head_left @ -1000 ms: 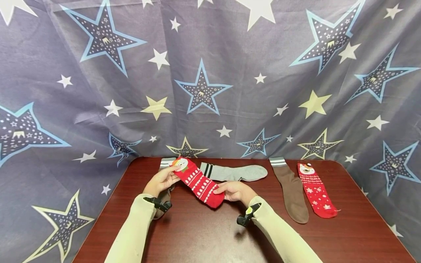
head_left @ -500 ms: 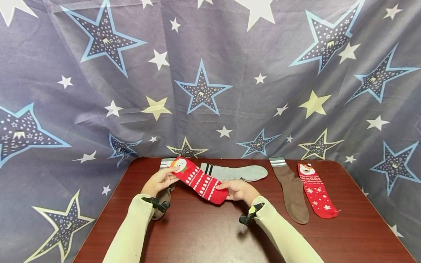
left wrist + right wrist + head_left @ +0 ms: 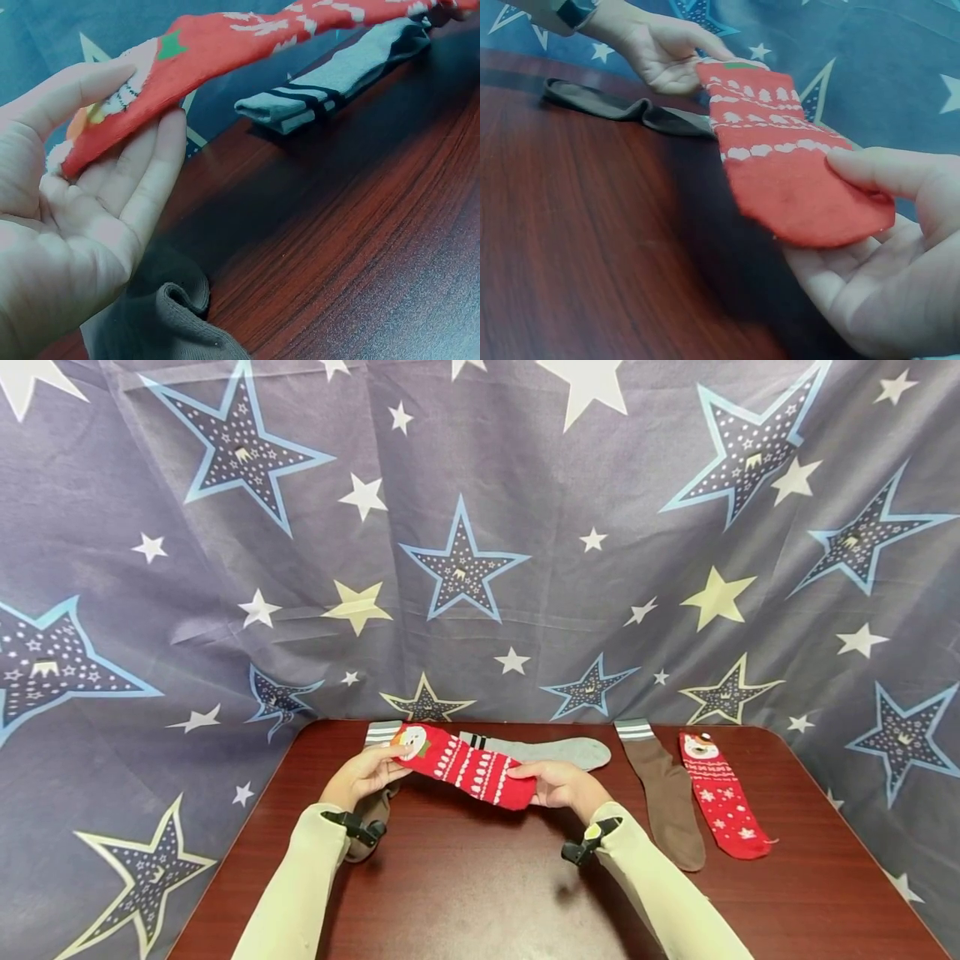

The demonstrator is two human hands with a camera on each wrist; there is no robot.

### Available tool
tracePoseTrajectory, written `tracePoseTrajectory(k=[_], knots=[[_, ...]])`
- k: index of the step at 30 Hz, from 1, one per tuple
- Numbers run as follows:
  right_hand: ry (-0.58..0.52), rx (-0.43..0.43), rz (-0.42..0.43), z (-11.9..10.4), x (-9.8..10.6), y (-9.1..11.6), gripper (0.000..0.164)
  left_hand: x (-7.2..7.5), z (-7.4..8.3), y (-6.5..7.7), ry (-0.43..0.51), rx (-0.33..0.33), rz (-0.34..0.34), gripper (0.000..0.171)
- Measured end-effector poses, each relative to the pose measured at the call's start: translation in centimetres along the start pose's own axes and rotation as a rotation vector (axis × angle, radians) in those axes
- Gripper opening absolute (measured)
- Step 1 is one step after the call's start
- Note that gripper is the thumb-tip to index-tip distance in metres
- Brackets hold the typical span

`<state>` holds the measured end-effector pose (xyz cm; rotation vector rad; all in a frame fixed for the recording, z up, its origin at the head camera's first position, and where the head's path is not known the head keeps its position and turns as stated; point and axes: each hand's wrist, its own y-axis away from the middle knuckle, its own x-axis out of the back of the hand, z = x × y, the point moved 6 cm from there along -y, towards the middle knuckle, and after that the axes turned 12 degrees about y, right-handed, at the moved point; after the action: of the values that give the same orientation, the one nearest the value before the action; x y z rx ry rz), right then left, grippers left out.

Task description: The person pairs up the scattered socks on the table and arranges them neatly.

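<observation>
Cream sleeves with black wrist straps are extended over a reddish-brown wood-grained table. A red knitted sock with white bands and a white-faced cuff is suspended above it, its toe pinched between thumb and fingers of the right hand, its cuff likewise by the left hand. Beneath the left hand a brown sock with striped cuff is laid. At the right, a second brown striped-cuff sock is placed beside a red bear-faced sock. Behind, a pale grey black-striped sock is partly hidden; the scene is backed by star-printed grey-blue cloth
</observation>
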<state>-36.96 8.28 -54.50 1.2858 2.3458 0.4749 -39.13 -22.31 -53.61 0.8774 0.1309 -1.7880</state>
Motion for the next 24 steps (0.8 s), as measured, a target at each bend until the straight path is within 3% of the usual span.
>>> tracePoseTrajectory(k=[7,10,24], knots=[[-0.031,0.023,-0.008,-1.2,1.4,0.8,0.020,-0.4,0.2,0.0,-0.008,-0.016,0.010,0.019],[-0.028,0.035,-0.020,-1.8,1.9,1.2,0.023,-0.8,0.2,-0.1,-0.055,-0.023,0.004,0.018],[-0.066,0.072,0.015,-3.5,3.7,2.9,0.020,-3.7,0.7,-0.7,-0.119,-0.053,-0.054,0.019]])
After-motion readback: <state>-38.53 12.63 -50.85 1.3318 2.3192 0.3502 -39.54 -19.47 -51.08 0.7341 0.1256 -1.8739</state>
